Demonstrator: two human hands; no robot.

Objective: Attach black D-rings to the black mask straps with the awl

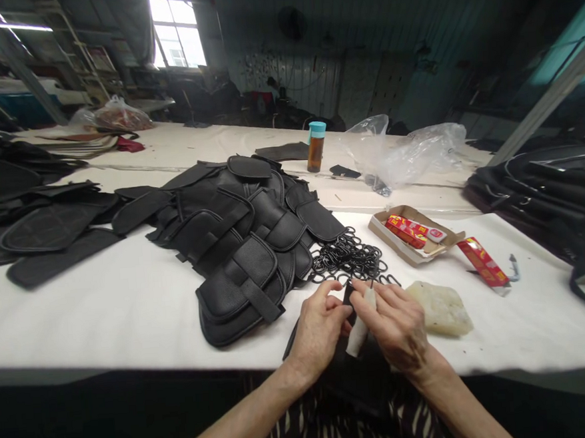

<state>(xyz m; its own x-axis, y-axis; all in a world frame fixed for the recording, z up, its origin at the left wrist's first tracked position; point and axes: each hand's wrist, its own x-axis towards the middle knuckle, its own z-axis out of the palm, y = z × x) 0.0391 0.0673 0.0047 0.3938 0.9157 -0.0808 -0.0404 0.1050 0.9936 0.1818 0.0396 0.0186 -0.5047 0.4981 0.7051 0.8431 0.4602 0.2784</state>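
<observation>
My left hand is closed in a pinch on a black leather piece held over the near table edge. My right hand is closed round a small white tube whose tip touches that piece. Just behind my hands lies a heap of black metal rings. A pale waxy lump rests on the table to the right of my right hand. A big pile of black leather flaps with straps sits to the left behind my hands.
An open cardboard box with red tubes and a loose red packet lie at right. An amber bottle with a teal cap and a clear plastic bag stand farther back. More black leather pieces lie left, black bags right.
</observation>
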